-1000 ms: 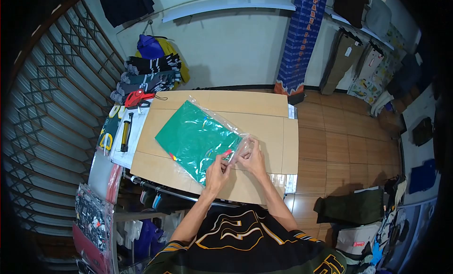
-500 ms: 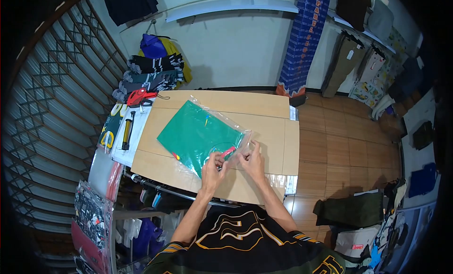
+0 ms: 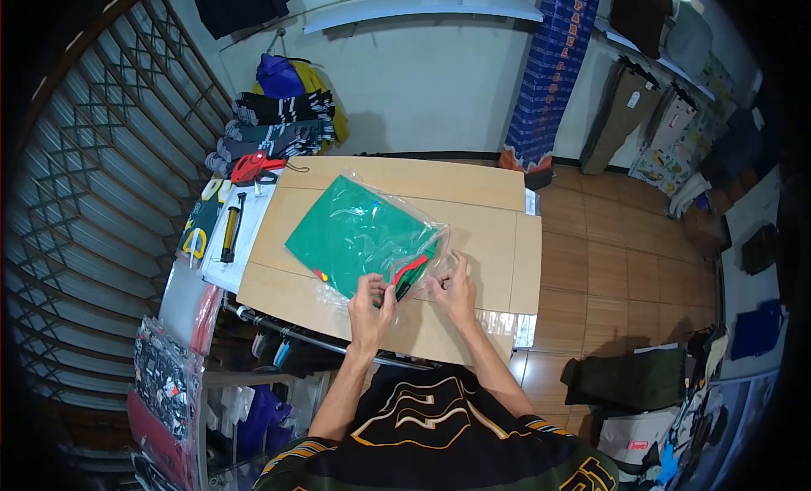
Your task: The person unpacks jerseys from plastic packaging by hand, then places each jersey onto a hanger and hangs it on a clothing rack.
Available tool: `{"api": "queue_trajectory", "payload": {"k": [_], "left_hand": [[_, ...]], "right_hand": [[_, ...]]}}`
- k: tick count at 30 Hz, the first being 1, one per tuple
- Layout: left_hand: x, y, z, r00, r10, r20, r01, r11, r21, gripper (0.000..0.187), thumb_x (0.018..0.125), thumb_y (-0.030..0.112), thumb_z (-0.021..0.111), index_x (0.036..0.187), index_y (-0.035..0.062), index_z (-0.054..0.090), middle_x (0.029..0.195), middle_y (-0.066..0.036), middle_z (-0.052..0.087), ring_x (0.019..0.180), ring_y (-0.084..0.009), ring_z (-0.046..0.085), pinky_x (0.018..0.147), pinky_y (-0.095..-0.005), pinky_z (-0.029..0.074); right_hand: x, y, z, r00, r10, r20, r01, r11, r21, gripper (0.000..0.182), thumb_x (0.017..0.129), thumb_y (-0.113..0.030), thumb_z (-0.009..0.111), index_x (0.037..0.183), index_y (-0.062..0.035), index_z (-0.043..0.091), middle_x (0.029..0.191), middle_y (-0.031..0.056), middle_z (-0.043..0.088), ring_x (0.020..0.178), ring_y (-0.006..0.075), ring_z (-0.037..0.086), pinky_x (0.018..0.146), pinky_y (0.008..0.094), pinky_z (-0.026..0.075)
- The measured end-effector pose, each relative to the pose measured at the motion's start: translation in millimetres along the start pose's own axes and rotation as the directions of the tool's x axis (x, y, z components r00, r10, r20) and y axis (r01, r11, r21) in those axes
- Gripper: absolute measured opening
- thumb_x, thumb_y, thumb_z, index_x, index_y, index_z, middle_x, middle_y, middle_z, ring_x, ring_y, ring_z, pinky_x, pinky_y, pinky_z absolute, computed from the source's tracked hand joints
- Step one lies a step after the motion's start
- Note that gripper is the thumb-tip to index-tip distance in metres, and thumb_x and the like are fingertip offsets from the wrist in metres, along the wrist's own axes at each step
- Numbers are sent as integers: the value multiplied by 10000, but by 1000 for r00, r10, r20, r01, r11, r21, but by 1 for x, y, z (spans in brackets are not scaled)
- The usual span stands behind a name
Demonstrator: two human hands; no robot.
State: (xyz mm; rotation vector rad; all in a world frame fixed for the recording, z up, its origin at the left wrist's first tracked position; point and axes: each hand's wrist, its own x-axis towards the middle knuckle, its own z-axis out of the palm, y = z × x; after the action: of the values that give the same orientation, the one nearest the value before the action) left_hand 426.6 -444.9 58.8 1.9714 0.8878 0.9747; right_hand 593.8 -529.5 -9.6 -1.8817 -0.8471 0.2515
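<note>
Green fabric (image 3: 359, 225), flat and roughly rectangular, lies slantwise inside a glossy, wrinkled plastic bag (image 3: 442, 231) on the cardboard-covered surface (image 3: 490, 225). Both forearms reach forward from the person's body, slanting toward the bag's near right end. The left hand (image 3: 370, 313) is upright, its fingers curled at the bag's near edge; the right hand (image 3: 457, 298) faces it across a narrow gap, thumb toward the left hand and forefinger raised. Whether either hand's fingers are clamped on the thin transparent film, I cannot tell. Between the hands, a curved red-and-black strip (image 3: 409, 272) shows against the smooth green.
</note>
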Motion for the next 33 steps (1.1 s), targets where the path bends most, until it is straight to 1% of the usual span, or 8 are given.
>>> {"api": "queue_trajectory", "payload": {"k": [3, 6, 10, 14, 19, 27, 31, 33], "left_hand": [[-3, -3, -2, 1000, -13, -10, 12, 999, -34, 316, 876, 24, 735, 1139, -10, 564, 866, -123, 695, 701, -198, 679, 609, -317, 540], [-20, -4, 1, 984, -112, 138, 103, 992, 68, 370, 837, 50, 762, 1152, 3, 572, 870, -120, 694, 751, -218, 683, 670, -354, 555], [-45, -24, 8, 987, 7, 160, -32, 987, 156, 366, 829, 28, 764, 1139, -10, 573, 849, -109, 692, 716, -200, 675, 622, -332, 550], [-55, -28, 7, 981, -69, 183, 37, 985, 170, 335, 853, 24, 745, 1138, -14, 573, 830, -108, 691, 714, -192, 678, 621, -326, 549], [-37, -6, -5, 993, -117, 36, 117, 993, 7, 276, 889, 24, 728, 1118, -21, 582, 855, -117, 707, 713, -171, 681, 611, -291, 542], [2, 16, -24, 980, 40, -195, -55, 996, -70, 262, 865, -45, 736, 1071, -36, 576, 858, -106, 718, 741, -118, 688, 640, -249, 554], [3, 26, -20, 986, 137, -95, -145, 986, -84, 309, 836, -29, 770, 1079, -22, 579, 851, -112, 723, 725, -136, 700, 639, -261, 554], [5, 18, -20, 988, 130, -82, -134, 989, -54, 291, 829, 36, 792, 1060, 8, 617, 894, -125, 738, 781, -200, 728, 663, -317, 554]], "right_hand": [[0, -1, 0, 1000, -8, 5, 8, 1000, -9, 797, 805, -160, 775, 1452, 16, 345, 774, 112, 726, 673, 290, 713, 648, 403, 559], [-2, -9, -5, 999, -38, 27, 39, 999, -33, 811, 804, -163, 768, 1465, 17, 334, 771, 108, 730, 673, 281, 717, 644, 399, 560], [-8, -15, -8, 997, -21, 69, 24, 999, -49, 833, 799, -156, 761, 1484, 13, 319, 768, 101, 733, 670, 275, 720, 637, 396, 562], [-8, -8, -3, 995, -68, 73, 72, 996, -60, 824, 794, -161, 764, 1483, -14, 335, 765, 87, 734, 641, 253, 709, 613, 381, 555], [-6, -3, -1, 993, -113, 24, 114, 993, -32, 737, 803, -163, 765, 1429, -38, 397, 751, 80, 724, 602, 230, 686, 576, 364, 532], [-1, -2, -6, 1000, 3, 31, -4, 1000, 25, 461, 824, -97, 711, 1234, -48, 506, 717, 89, 695, 591, 246, 660, 559, 397, 500], [2, 0, -8, 1000, -12, 19, 11, 999, 40, 385, 828, -92, 702, 1177, -44, 547, 734, 104, 695, 604, 247, 668, 570, 386, 511], [6, 7, -13, 1000, 10, 21, -12, 995, 94, 292, 828, -72, 690, 1104, -19, 609, 778, 138, 701, 640, 245, 683, 594, 378, 525]]}}
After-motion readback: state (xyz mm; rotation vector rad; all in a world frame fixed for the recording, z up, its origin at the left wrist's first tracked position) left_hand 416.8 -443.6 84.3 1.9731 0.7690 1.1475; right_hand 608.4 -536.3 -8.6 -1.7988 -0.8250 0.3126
